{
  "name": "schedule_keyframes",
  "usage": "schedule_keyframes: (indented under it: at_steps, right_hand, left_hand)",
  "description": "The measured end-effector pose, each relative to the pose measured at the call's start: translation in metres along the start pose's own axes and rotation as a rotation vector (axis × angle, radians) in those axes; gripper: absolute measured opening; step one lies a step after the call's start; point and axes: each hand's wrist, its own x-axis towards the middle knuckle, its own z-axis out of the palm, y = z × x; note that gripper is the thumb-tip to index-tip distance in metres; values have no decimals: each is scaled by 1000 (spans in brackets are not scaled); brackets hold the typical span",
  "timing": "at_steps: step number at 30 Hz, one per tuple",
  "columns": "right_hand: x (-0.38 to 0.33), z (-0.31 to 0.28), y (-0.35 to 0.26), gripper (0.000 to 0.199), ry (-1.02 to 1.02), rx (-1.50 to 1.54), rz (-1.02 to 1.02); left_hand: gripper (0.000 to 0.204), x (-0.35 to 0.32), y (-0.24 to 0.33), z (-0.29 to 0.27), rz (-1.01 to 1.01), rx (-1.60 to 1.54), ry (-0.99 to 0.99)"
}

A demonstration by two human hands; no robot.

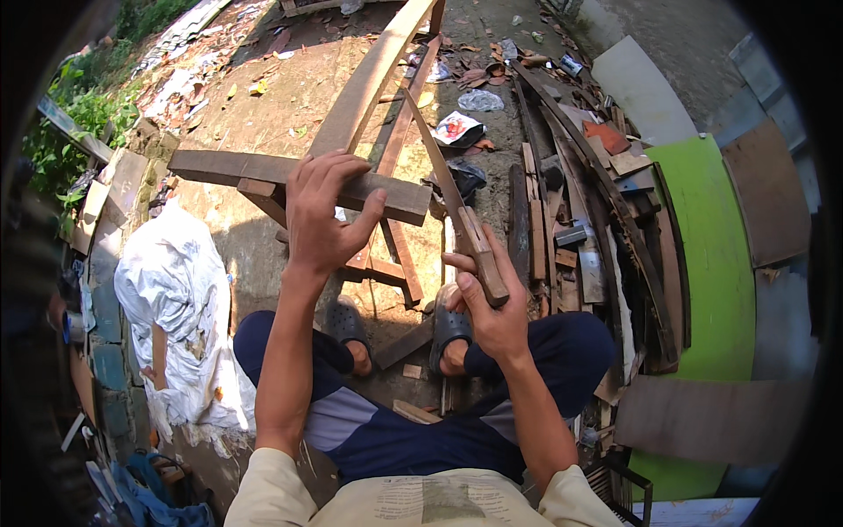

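My left hand (325, 215) presses down on a long wooden plank (369, 79) where it crosses a dark horizontal beam (219, 167). The fingers spread over the plank's near end. My right hand (487, 303) grips the wooden handle of a long knife (439, 167). Its blade points up and away, just right of the plank, with the tip raised above the ground. I am squatting; both knees and my sandalled feet (351, 329) show below the hands.
A pile of scrap boards and dark slats (571, 211) lies to the right, beside a green panel (711, 263). A white crumpled sheet (176, 307) sits on the left. Litter and leaves cover the dirt beyond. Plants grow at far left.
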Motion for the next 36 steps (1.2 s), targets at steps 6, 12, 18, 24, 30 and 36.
schedule_keyframes:
  at_steps: [6, 12, 18, 24, 30, 36]
  right_hand:
    - [-52, -4, -16, 64, 78, -91, -56]
    - [-73, 5, -15, 64, 93, -176, -133]
    - [-77, 10, -24, 65, 66, -299, -240]
    - [-78, 16, -17, 61, 79, -344, -361]
    - [-82, 20, -19, 59, 85, -372, -332]
    - [-86, 19, -28, 57, 92, -333, -192]
  left_hand:
    - [39, 31, 12, 1, -2, 169, -457]
    - [59, 62, 1, 2, -138, 185, -812]
    - [55, 51, -4, 12, -58, 316, -745]
    - [38, 28, -1, 19, 88, 253, -392]
    - [39, 22, 4, 18, 101, 246, -307]
    - [42, 20, 8, 19, 55, 307, -322]
